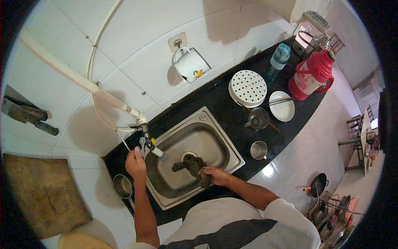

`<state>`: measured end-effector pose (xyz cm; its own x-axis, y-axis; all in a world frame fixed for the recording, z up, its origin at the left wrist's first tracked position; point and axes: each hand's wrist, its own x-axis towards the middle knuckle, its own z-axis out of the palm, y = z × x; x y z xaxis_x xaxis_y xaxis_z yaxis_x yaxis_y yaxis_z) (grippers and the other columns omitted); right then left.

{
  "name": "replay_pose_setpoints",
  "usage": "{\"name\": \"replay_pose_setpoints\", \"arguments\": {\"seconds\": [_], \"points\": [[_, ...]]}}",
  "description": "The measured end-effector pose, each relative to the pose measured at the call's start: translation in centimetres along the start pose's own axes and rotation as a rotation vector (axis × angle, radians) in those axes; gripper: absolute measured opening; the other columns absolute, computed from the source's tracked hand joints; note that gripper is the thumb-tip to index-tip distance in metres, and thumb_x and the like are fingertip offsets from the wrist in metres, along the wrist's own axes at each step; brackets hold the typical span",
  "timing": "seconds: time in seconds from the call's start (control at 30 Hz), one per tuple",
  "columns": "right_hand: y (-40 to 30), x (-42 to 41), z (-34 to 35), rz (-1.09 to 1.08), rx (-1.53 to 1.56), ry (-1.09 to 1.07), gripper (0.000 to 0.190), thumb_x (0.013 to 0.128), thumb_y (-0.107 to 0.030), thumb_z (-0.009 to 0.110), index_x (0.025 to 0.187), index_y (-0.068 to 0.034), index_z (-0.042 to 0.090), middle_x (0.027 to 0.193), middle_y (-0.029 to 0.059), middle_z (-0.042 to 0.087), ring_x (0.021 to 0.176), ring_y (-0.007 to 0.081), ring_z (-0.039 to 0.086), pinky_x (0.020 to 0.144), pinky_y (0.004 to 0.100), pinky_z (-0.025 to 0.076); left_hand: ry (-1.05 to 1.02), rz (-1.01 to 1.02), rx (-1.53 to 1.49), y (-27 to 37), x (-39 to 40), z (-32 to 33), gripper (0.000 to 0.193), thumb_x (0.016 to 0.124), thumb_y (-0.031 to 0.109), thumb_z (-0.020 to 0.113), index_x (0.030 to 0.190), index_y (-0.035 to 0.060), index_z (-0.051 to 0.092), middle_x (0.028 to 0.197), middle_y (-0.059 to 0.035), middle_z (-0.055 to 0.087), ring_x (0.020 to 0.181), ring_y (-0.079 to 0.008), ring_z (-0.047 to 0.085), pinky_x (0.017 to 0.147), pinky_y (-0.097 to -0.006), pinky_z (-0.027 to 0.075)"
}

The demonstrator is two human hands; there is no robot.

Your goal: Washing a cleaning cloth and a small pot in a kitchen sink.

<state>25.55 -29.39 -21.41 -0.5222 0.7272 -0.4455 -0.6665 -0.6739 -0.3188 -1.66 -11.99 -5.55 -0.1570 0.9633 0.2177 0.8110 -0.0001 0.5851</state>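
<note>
A dark wet-looking cloth (193,165) hangs from my right hand (216,176) over the near side of a stainless steel sink (214,140). Its far end lies by the drain (188,154). My left hand (136,165) is raised at the sink's left edge, with its fingertips beside the grey lever (142,142) of the tap. Whether those fingers grip the lever is hard to see. From the tap, a white spout (157,152) with a bluish tip points into the basin. No water stream can be made out.
Right of the sink, the black counter (219,93) holds a steel mug (258,150), glass cup (258,119), chopsticks, white plate (282,107), perforated white steamer tray (248,87), blue bottle (279,57) and red thermos (312,74). A handled pot (122,186) stands left; an enamel mug (192,66) hangs above.
</note>
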Motion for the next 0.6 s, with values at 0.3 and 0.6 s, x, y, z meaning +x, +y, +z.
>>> {"name": "replay_pose_setpoints", "arguments": {"seconds": [0.3, 0.6], "points": [[0.0, 0.1, 0.2, -0.001, -0.019, 0.042, 0.026, 0.096, -0.024, 0.051, 0.112, -0.004, 0.058, 0.105, 0.0047, 0.062, 0.096, 0.0177, 0.06, 0.088, 0.0369, 0.049, -0.106, 0.173, 0.561, 4.9, 1.7, -1.0, 0.052, 0.086, 0.048, 0.06, 0.057, 0.005, 0.058, 0.058, -0.0171, 0.058, 0.057, -0.0391, 0.058, 0.051, -0.0473, 0.043], [0.1, 0.3, 0.1, -0.009, 0.029, 0.034, 0.025, 0.096, -0.022, 0.053, 0.112, -0.004, 0.058, 0.102, 0.0041, 0.062, 0.095, 0.017, 0.059, 0.09, 0.0363, 0.045, -0.149, 0.19, 0.692, 3.8, 1.5, 0.0, 0.056, 0.091, 0.05, 0.049, 0.065, 0.0043, 0.067, 0.067, -0.0191, 0.064, 0.063, -0.0394, 0.063, 0.057, -0.0478, 0.05]]}}
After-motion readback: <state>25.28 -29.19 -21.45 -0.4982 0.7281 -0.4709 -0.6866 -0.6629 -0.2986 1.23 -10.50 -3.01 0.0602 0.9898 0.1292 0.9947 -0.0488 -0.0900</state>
